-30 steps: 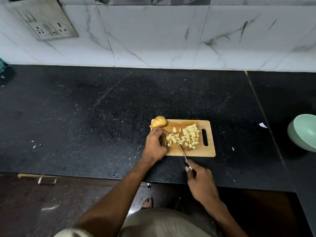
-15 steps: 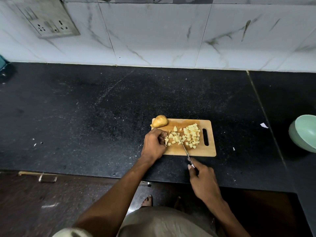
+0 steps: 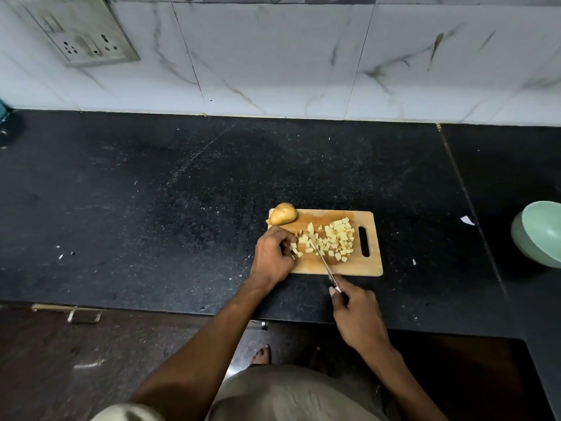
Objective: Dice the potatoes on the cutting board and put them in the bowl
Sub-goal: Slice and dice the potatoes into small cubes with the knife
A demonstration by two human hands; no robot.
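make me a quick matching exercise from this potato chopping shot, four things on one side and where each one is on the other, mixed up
Things:
1. uncut potato
2. bowl
3. knife
4. diced potato

Places:
A. far right of the counter
B. in the right hand
C. spread over the cutting board's middle
D. board's far left corner

Pairs: 1-D, 2-A, 3-B, 4-C

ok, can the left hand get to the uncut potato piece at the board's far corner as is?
Probably yes. The left hand rests at the cutting board's left edge, just in front of the potato piece; nothing lies between them. The knife sits off to its right.
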